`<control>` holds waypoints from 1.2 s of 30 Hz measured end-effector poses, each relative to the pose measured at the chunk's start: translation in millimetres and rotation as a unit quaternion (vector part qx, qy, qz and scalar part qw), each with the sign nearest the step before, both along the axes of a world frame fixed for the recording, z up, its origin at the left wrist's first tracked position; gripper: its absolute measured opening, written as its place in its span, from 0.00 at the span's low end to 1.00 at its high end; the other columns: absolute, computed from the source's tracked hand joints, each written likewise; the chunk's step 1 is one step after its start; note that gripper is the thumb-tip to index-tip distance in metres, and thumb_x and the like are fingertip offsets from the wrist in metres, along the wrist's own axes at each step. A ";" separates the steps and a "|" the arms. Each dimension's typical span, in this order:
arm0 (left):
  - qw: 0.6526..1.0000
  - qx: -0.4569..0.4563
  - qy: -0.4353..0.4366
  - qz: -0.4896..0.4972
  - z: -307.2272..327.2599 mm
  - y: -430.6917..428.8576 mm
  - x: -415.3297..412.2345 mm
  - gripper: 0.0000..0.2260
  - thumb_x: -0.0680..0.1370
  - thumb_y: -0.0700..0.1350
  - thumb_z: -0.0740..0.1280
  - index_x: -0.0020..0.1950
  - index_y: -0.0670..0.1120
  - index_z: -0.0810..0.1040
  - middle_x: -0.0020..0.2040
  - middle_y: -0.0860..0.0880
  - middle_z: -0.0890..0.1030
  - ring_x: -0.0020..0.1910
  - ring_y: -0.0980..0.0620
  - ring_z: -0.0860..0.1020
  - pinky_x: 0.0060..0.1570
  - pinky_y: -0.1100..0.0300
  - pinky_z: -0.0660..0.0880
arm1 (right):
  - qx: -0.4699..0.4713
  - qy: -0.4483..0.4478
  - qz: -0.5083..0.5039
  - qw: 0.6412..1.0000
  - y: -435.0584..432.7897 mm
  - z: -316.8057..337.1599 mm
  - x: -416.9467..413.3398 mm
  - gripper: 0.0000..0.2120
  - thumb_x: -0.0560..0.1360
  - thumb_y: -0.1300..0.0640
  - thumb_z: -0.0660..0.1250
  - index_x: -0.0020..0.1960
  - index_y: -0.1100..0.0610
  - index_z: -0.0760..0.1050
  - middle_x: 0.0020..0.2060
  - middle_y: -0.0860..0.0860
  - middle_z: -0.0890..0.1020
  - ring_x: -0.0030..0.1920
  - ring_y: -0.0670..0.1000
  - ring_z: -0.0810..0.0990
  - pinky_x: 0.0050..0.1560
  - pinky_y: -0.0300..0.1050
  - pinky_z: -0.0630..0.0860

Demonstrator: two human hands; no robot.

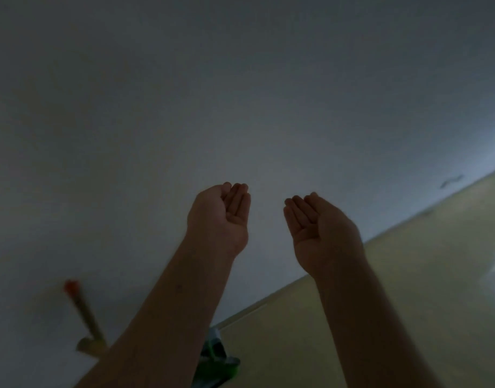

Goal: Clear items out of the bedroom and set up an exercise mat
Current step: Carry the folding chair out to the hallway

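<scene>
Dim white wall [240,79] ahead; left grip [219,217], right grip [321,233] palms up, fingers loosely curled (holding nothing).

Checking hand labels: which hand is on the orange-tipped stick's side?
The left hand: the orange-tipped stick shows beside its forearm. The right hand sits on the other side, toward the yellow floor.
</scene>
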State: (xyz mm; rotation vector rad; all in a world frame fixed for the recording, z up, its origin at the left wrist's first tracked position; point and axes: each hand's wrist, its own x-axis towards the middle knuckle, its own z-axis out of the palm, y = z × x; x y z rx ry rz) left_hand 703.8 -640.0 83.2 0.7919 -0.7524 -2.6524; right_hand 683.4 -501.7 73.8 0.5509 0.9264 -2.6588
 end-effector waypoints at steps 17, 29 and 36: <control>0.981 0.019 -0.013 -0.195 3.7 374.5 -262.0 0.08 0.82 0.37 0.61 0.57 0.37 0.77 0.53 0.40 0.83 0.52 0.45 0.84 0.50 0.54 0.81 | -0.009 0.001 -0.217 0.976 374.7 -9.0 -210.3 0.15 0.81 0.64 0.63 0.67 0.66 0.73 0.53 0.61 0.82 0.55 0.60 0.82 0.57 0.53 0.80; 0.955 0.060 -0.030 -0.288 -31.6 600.3 -499.4 0.10 0.81 0.36 0.61 0.61 0.37 0.77 0.58 0.40 0.83 0.56 0.44 0.83 0.56 0.51 0.80 | 0.045 -0.014 -0.325 0.944 594.8 -20.3 -417.8 0.06 0.80 0.64 0.65 0.56 0.64 0.77 0.49 0.61 0.84 0.51 0.58 0.84 0.49 0.50 0.83; 0.924 0.070 -0.039 -0.373 -12.0 763.5 -634.1 0.08 0.81 0.36 0.63 0.58 0.37 0.78 0.55 0.40 0.84 0.54 0.45 0.84 0.53 0.52 0.81 | 0.048 -0.005 -0.404 0.913 746.6 -2.2 -532.8 0.09 0.80 0.65 0.64 0.59 0.64 0.77 0.51 0.62 0.84 0.52 0.59 0.84 0.49 0.50 0.83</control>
